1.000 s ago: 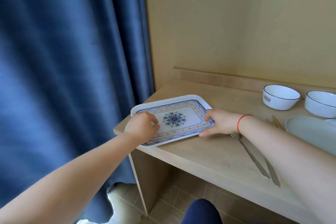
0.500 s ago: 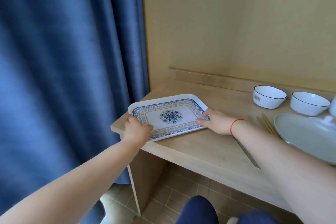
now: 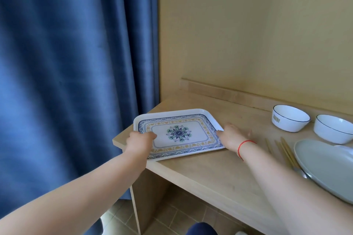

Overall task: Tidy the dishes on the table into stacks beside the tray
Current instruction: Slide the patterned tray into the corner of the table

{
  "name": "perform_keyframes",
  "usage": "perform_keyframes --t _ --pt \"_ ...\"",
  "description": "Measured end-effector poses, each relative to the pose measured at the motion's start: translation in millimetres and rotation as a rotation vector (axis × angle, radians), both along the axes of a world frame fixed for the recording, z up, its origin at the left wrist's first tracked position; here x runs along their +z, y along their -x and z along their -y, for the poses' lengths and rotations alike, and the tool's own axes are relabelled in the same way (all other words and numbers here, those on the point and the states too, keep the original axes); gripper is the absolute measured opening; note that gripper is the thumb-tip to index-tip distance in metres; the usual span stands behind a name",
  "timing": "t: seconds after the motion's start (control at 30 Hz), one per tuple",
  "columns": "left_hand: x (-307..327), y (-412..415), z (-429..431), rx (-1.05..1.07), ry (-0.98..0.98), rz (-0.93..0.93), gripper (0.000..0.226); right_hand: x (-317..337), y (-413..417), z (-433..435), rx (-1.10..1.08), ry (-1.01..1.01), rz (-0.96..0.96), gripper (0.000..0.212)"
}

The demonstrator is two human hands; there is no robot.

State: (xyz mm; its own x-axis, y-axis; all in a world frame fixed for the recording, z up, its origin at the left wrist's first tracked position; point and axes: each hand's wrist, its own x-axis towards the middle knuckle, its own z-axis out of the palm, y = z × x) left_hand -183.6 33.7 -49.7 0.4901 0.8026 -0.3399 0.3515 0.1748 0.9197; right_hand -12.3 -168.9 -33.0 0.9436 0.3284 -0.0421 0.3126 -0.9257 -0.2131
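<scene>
A white patterned tray (image 3: 208, 115) lies on the left end of the wooden table (image 3: 210, 170). My left hand (image 3: 139, 142) grips the tray's near left edge, thumb on top. At the tray's right edge my right hand (image 3: 232, 136) holds the rim, a red string on its wrist. Two white bowls with dark rims (image 3: 290, 120) (image 3: 334, 130) stand apart at the back right. A large pale green plate (image 3: 324, 166) lies at the right, partly cut off by the frame.
Chopsticks (image 3: 284, 149) and a piece of metal cutlery (image 3: 301, 172) lie between my right arm and the plate. A blue curtain (image 3: 66, 82) hangs left of the table. The yellow wall stands behind. Tiled floor shows below the table.
The tray has shifted slightly on the table and sits squarer to its edge. Both hands stay on its edges. The camera view has swung, showing more of the plate.
</scene>
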Motion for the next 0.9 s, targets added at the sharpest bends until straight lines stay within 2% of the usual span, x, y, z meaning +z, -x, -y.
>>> perform_keyframes --t 0.13,0.27,0.33,0.43,0.53,0.7,0.9 --pt "12.7 -8.0 -3.6 0.014 0.058 0.024 0.058 -1.0 -14.3 2.6 -0.019 -0.097 0.032 0.010" --pt "28.0 -18.2 -1.8 -0.019 0.106 0.061 0.030 -4.1 -29.5 -3.1 -0.022 -0.361 -0.083 0.022" --pt "30.8 -24.8 -0.9 -0.050 0.110 0.065 0.030 -2.8 -31.5 -7.9 0.014 -0.406 -0.110 0.014" --pt "31.8 -32.6 0.1 -0.089 0.133 0.073 0.037 -4.6 -39.5 -6.1 0.042 -0.480 -0.151 0.029" --pt "33.6 -33.1 0.8 -0.112 0.136 0.075 0.040 -6.4 -47.1 4.8 0.037 -0.484 -0.169 0.027" --pt "38.2 -25.3 4.1 -0.109 0.127 0.076 0.028 -12.5 -53.3 23.6 -0.036 -0.358 -0.157 0.022" --pt "35.4 -23.9 2.4 -0.134 0.147 0.071 0.054 -17.0 -49.8 29.9 -0.080 -0.276 -0.202 0.027"
